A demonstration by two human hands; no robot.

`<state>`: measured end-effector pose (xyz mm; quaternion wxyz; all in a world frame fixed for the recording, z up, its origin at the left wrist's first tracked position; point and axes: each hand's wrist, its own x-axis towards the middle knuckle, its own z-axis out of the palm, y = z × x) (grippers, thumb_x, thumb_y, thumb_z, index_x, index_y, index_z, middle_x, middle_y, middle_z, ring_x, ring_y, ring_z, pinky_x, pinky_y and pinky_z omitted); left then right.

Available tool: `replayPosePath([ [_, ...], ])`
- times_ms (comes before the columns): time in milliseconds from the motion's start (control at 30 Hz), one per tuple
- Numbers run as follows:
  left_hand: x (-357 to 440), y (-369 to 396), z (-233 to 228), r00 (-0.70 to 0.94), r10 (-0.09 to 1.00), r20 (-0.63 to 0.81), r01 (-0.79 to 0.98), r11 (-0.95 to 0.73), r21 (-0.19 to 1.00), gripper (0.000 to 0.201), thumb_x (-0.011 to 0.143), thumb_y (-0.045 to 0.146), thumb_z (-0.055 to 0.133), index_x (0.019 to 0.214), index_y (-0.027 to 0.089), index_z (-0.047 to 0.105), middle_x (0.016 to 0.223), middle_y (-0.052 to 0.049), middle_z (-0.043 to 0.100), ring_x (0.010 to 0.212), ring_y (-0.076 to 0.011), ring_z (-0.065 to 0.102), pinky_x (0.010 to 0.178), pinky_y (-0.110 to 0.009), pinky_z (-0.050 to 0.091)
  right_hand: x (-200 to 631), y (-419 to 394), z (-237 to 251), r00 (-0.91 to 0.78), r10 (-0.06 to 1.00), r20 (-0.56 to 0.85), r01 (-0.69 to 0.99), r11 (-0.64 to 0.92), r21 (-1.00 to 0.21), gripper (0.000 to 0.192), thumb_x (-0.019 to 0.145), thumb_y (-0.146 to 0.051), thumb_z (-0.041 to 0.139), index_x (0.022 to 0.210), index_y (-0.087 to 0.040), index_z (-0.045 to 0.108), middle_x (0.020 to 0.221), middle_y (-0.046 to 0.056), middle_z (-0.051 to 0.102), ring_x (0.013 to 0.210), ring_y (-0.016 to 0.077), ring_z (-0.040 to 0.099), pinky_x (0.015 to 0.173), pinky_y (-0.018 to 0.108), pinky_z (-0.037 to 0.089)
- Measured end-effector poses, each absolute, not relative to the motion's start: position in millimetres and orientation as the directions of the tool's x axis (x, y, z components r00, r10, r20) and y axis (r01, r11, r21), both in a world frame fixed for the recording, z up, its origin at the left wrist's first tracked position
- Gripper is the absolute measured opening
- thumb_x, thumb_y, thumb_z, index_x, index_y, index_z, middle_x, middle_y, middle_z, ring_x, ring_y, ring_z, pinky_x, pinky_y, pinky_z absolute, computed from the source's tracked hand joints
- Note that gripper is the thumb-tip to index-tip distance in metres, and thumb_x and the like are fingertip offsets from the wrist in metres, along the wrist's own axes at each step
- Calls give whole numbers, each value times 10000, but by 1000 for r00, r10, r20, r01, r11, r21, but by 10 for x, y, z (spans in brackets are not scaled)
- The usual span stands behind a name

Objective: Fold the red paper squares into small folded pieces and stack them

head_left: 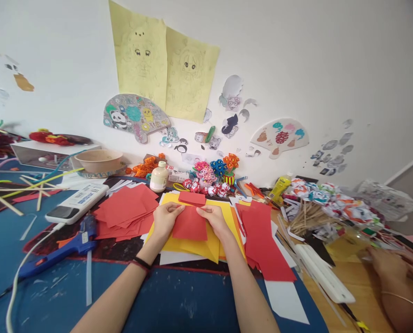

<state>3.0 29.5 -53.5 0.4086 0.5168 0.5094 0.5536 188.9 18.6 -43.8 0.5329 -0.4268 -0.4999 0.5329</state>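
forearms [121, 289] come in closest to the camera, over the blue surface [185, 300], and both hands are busy with one red paper [189, 227]. left hand [166, 222] pinches its left edge near the top, right hand [215, 219] grips the right edge, so the piece sits right between them, above some yellow sheets [199, 249]. a small red strip [191, 199] shows just past the fingertips; can't tell if it's a folded-over bit of the same piece or separate.

progress-wise, i'd guess it's early: this piece looks mostly flat, and i can't spot a finished one like it. probably plenty left too, since a red stack [126, 208] is fanned out beside the left hand and more red sheets [268, 240] lie past the right wrist, looking flat.

further out, there's a glue gun [62, 252] off left, a bottle [159, 178] and some flowers [205, 173] near the wall [296, 55]. someone else's hands [391, 268] are far right, too blurry to say what they hold.
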Motion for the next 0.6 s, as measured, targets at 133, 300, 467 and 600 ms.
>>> replayPosePath([
  [133, 42, 300, -551, -148, 974, 171, 78, -161, 984, 387, 653, 501, 709, 811, 148, 716, 764, -80, 745, 725, -226, 674, 602, -259, 459, 1899, 210, -478, -62, 995, 82, -144, 72, -987, 346, 598, -446, 803, 757, -151, 719, 799, 74, 724, 731, 230, 651, 678, 316, 473],
  [300, -7, 298, -525, -204, 959, 198, 112, -178, 978, 410, 689, 515, 673, 850, 141, 720, 751, -78, 737, 738, -229, 668, 615, -267, 464, 1921, 242, -513, -4, 995, 99, -159, 97, -983, 335, 643, -420, 781, 795, -129, 714, 753, 70, 704, 662, 197, 630, 618, 293, 462],
  [467, -33, 273, -402, -167, 949, 266, 83, -255, 963, 386, 708, 493, 667, 849, 137, 708, 799, -83, 730, 779, -227, 666, 661, -275, 485, 1925, 196, -431, -26, 998, 63, -217, 56, -974, 484, 665, -404, 769, 1072, -170, 652, 935, 83, 703, 837, 224, 657, 738, 318, 495],
  [600, 10, 233, -318, -93, 956, 278, -101, -286, 953, 399, 702, 470, 691, 927, 141, 680, 912, -97, 721, 861, -226, 664, 739, -296, 504, 1922, 165, -371, -94, 992, 83, -216, 61, -974, 665, 617, -325, 805, 1226, -198, 568, 936, 79, 703, 842, 235, 665, 781, 353, 497],
])
